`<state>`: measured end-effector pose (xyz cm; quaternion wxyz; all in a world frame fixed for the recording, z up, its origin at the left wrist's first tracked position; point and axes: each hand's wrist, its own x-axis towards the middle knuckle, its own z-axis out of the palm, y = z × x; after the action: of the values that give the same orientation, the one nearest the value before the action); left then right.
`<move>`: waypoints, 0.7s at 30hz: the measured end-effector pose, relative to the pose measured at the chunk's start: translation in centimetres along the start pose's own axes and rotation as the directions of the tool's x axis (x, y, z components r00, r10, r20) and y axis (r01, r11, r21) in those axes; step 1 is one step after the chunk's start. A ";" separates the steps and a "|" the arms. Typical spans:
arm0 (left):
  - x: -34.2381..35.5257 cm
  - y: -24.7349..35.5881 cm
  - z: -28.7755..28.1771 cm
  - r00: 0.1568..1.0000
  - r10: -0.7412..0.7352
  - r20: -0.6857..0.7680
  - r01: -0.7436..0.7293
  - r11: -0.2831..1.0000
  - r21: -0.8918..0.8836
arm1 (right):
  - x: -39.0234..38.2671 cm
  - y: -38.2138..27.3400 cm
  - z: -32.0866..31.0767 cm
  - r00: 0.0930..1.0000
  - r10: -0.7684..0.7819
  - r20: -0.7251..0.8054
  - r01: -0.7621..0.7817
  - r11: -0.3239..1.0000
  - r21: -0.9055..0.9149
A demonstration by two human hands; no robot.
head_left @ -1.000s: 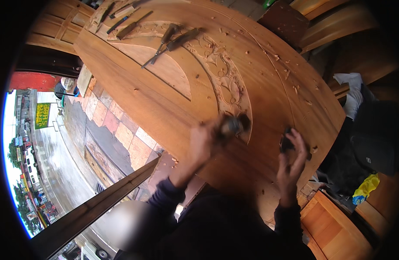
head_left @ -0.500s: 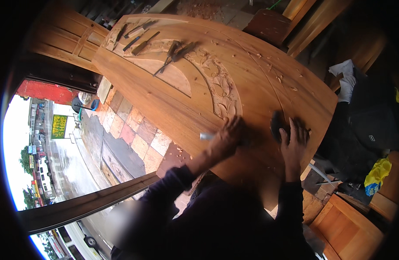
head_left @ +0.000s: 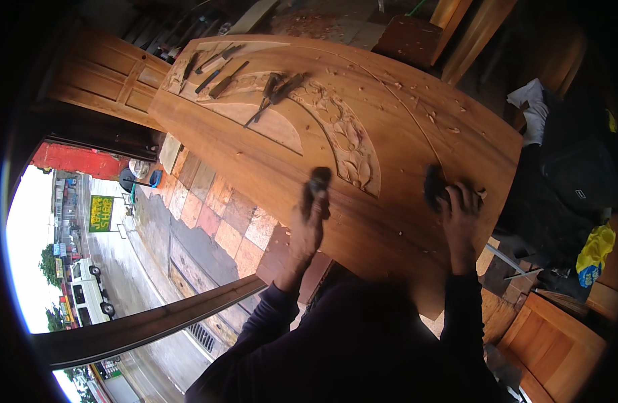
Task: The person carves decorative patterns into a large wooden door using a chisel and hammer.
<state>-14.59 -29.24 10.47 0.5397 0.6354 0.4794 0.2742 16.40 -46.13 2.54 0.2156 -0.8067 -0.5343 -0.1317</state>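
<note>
"How are the hands placed?"

"The left hand [head_left: 309, 225] is closed round a dark tool [head_left: 319, 178], the end of which is shown above the fingers; its kind cannot be told. By the right hand [head_left: 462, 209] a black object [head_left: 434, 187] is touched with bent fingers, but whether it is gripped cannot be told."

"And the wooden panel [head_left: 389, 232]?"

"It is laid out flat under both hands. A curved carved band [head_left: 350, 149] is cut into it, ending between them, a little farther off."

"What else is carried on it?"

"Two dark-handled chisels [head_left: 286, 88] are laid close together by the band, more hand tools [head_left: 229, 79] are grouped toward the far left, and wood shavings [head_left: 455, 130] are scattered over the right side."
</note>
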 end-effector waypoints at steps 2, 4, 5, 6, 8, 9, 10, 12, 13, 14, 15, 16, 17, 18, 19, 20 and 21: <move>2.1 -0.1 -1.5 0.979 0.145 -0.142 -0.165 0.977 -0.136 | -0.2 -0.6 -0.1 0.991 0.067 0.117 -0.063 0.997 -0.035; 3.7 -1.1 -2.5 0.959 0.178 -0.221 -0.223 0.953 -0.203 | -0.6 -1.3 -0.5 0.973 0.142 0.183 -0.137 0.990 -0.040; 4.2 -1.0 -2.8 0.960 0.153 -0.234 -0.211 0.945 -0.248 | -1.0 -1.7 -1.0 0.965 0.182 0.191 -0.180 0.983 -0.024; 4.6 -1.2 -3.0 0.961 0.126 -0.246 -0.198 0.936 -0.293 | -1.3 -2.2 -1.3 0.955 0.221 0.200 -0.223 0.975 -0.009; 5.3 -2.4 -3.3 0.957 0.131 -0.258 -0.216 0.916 -0.337 | -2.2 -3.7 -1.4 0.905 0.364 0.218 -0.401 0.903 0.156; 5.6 -3.1 -3.6 0.955 0.132 -0.265 -0.225 0.906 -0.358 | -2.3 -4.4 -1.2 0.871 0.431 0.237 -0.482 0.844 0.235; 6.0 -4.2 -3.4 0.957 0.129 -0.261 -0.228 0.890 -0.395 | -1.9 -4.8 -1.4 0.839 0.465 0.282 -0.543 0.755 0.368; 6.7 -5.7 -3.2 0.955 0.149 -0.257 -0.253 0.862 -0.440 | -0.7 -6.4 -2.0 0.770 0.507 0.387 -0.629 0.507 0.589; 7.0 -6.2 -3.0 0.953 0.159 -0.257 -0.267 0.844 -0.465 | 0.3 -7.6 -2.7 0.737 0.513 0.439 -0.650 0.361 0.669; 7.4 -6.3 -3.8 0.976 0.080 -0.202 -0.181 0.811 -0.556 | 2.3 -10.3 -3.6 0.677 0.541 0.499 -0.702 0.272 0.658; 8.1 -6.1 -4.3 0.980 0.048 -0.194 -0.155 0.796 -0.585 | 3.5 -11.2 -3.7 0.699 0.500 0.511 -0.693 0.295 0.658; 9.1 -6.2 -4.5 0.984 0.017 -0.180 -0.126 0.780 -0.613 | 4.3 -11.7 -3.4 0.716 0.463 0.522 -0.684 0.315 0.658; 10.2 -6.3 -4.7 0.985 -0.011 -0.170 -0.102 0.763 -0.638 | 5.4 -12.3 -3.2 0.734 0.419 0.534 -0.672 0.333 0.662; 11.4 -6.7 -4.3 0.981 -0.024 -0.192 -0.108 0.754 -0.648 | 7.2 -13.6 -3.6 0.733 0.416 0.538 -0.671 0.314 0.671; 12.9 -7.7 -3.8 0.965 0.052 -0.259 -0.196 0.798 -0.570 | 9.2 -14.7 -3.4 0.780 0.365 0.508 -0.621 0.357 0.697; 14.2 -7.7 -3.1 0.962 0.049 -0.268 -0.201 0.792 -0.577 | 11.4 -15.6 -3.5 0.823 0.318 0.470 -0.566 0.410 0.715; 15.2 -7.5 -2.3 0.961 0.049 -0.273 -0.204 0.790 -0.578 | 13.4 -16.4 -3.2 0.860 0.270 0.432 -0.510 0.453 0.732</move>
<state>-13.04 -14.84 1.38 0.6304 0.4236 0.3860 0.5235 6.69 -31.42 14.60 0.5224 -0.7191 -0.3528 0.2924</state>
